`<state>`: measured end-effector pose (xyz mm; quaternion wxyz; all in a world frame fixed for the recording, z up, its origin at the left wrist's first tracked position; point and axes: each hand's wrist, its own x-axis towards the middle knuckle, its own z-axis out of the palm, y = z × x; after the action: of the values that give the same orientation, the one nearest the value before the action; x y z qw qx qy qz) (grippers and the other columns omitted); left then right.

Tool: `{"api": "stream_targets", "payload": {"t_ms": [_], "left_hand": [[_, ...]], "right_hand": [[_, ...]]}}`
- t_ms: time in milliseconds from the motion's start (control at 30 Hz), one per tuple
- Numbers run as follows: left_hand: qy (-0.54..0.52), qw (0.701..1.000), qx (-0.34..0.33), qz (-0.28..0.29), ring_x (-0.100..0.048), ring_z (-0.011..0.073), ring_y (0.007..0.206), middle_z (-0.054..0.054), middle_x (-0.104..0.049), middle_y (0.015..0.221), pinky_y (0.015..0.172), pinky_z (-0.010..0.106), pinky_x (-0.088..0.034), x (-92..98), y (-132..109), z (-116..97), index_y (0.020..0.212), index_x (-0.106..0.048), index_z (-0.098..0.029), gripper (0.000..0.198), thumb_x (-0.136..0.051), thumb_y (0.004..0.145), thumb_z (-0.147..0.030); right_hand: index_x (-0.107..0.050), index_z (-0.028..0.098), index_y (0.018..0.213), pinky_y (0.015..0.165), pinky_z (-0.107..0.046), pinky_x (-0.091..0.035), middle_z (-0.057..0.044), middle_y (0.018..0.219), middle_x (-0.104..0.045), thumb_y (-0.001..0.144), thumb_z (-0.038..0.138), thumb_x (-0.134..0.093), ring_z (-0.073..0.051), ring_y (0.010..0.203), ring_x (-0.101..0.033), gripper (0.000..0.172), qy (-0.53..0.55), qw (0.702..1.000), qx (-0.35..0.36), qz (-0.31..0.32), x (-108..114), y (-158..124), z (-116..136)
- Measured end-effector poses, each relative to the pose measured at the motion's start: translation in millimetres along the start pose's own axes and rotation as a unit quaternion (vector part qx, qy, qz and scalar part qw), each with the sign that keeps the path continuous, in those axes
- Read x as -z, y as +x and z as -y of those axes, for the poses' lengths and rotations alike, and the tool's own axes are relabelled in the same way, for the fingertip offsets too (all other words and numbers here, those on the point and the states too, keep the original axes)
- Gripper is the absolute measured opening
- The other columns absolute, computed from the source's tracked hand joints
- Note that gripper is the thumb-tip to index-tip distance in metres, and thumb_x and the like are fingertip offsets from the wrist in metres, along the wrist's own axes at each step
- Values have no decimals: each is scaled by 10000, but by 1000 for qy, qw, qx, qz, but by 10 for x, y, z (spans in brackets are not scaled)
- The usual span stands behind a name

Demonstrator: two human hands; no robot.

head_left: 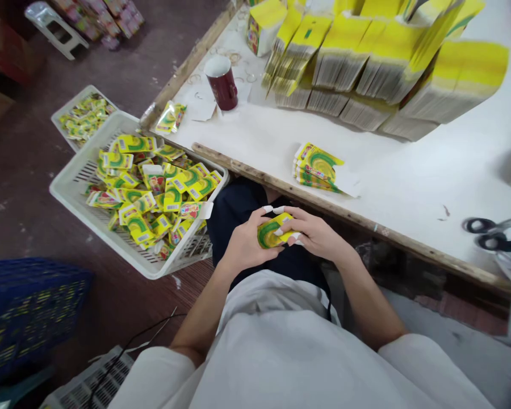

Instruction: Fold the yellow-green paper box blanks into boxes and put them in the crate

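Seen from above, a person's left hand (242, 244) and right hand (317, 236) meet over the lap, both closed around one small yellow and green printed carton (271, 232). Several fingertips (267, 209) wear white covers. Just beyond the hands runs the wooden-edged white table (409, 170). On it, near that edge, lies a short stack of flat printed cartons (317, 167). Farther back stands a dark red mug (222, 82), with tall leaning stacks of yellow flat cartons (383, 62) to its right. Left of the table, a white plastic basket (74, 190) holds many loose folded cartons (153, 187).
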<state>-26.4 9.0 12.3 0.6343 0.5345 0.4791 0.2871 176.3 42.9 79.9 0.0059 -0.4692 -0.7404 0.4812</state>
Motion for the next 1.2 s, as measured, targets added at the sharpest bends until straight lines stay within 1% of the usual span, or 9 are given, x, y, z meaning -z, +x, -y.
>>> {"api": "stream_targets", "payload": {"t_ms": [200, 300, 400, 500, 567, 667, 867, 1100, 1200], "left_hand": [[36, 998, -13, -43, -725, 261, 1007, 82, -718, 1143, 874, 377, -582, -108, -59, 55, 1352, -416, -224, 766, -773, 676, -273], [22, 999, -23, -42, -710, 246, 1027, 89, -700, 1169, 894, 366, -576, -33, -110, 193, 1345, -436, -223, 726, -784, 715, -314], [83, 968, -9, -236, -623, 279, 1204, 136, -610, 1309, 1024, 412, -513, 285, -130, 439, 1321, -462, -205, 691, -793, 732, -350], [150, 871, 70, -462, -383, 315, 1449, 213, -364, 1548, 1142, 464, -404, 728, -167, 766, 1477, -265, -167, 888, -769, 765, -337], [206, 881, 97, -416, -364, 320, 1460, 223, -389, 1532, 1177, 479, -356, 947, -210, 988, 1474, -292, -136, 800, -698, 795, -250], [284, 930, 113, -204, -401, 332, 1438, 221, -491, 1469, 1195, 496, -324, 1068, -261, 1262, 1436, -390, -87, 702, -534, 749, -49], [369, 915, 165, 2, -338, 339, 1476, 119, -511, 1508, 1177, 556, -289, 1123, -195, 1498, 1391, -494, -181, 664, -431, 749, -21], [380, 910, 164, 12, -555, 356, 1222, 145, -634, 1255, 1102, 512, -367, 1455, -27, 1541, 1219, -581, -181, 542, -670, 687, -229], [380, 884, 211, -169, -489, 400, 1269, 195, -582, 1269, 1120, 553, -324, 1730, 25, 1528, 1253, -538, -117, 593, -705, 718, -314]], "right_hand": [[-370, 205, 1434, 1095, -547, -467, -228, 1498, -397, 927, 320, -604, -336, 1416, -433, 570, 4, 997, -32, -66, -281, 44, 96], [-369, 230, 1456, 1066, -515, -501, -189, 1452, -483, 891, 358, -665, -323, 1311, -544, 651, 22, 995, -8, -95, -248, 50, 72], [-538, 244, 1311, 978, -483, -547, -123, 1258, -641, 900, 353, -647, -281, 1077, -670, 439, -35, 974, -75, -212, 49, 24, -109], [-634, 201, 1157, 967, -504, -524, -123, 1107, -679, 883, 284, -614, -296, 1055, -649, 287, -179, 911, -183, -323, 427, -5, -434], [-636, 158, 1163, 979, -540, -491, -152, 1106, -669, 836, 245, -640, -327, 1088, -608, 338, -251, 874, -258, -327, 604, -3, -653], [-641, 101, 1153, 1007, -576, -433, -195, 1134, -626, 774, 230, -688, -364, 1130, -542, 403, -306, 842, -339, -287, 688, 28, -866], [-659, 105, 1069, 986, -489, -414, -183, 1098, -587, 778, 244, -683, -330, 1068, -509, 324, -324, 831, -373, -255, 636, 87, -875], [-586, 124, 1058, 976, -423, -368, -168, 1030, -598, 806, 278, -710, -269, 985, -483, 320, -327, 822, -408, -225, 683, 152, -792], [-541, 148, 1093, 898, -400, -398, -142, 1000, -606, 792, 269, -710, -257, 940, -485, 365, -316, 814, -423, -242, 638, 168, -751]]}}
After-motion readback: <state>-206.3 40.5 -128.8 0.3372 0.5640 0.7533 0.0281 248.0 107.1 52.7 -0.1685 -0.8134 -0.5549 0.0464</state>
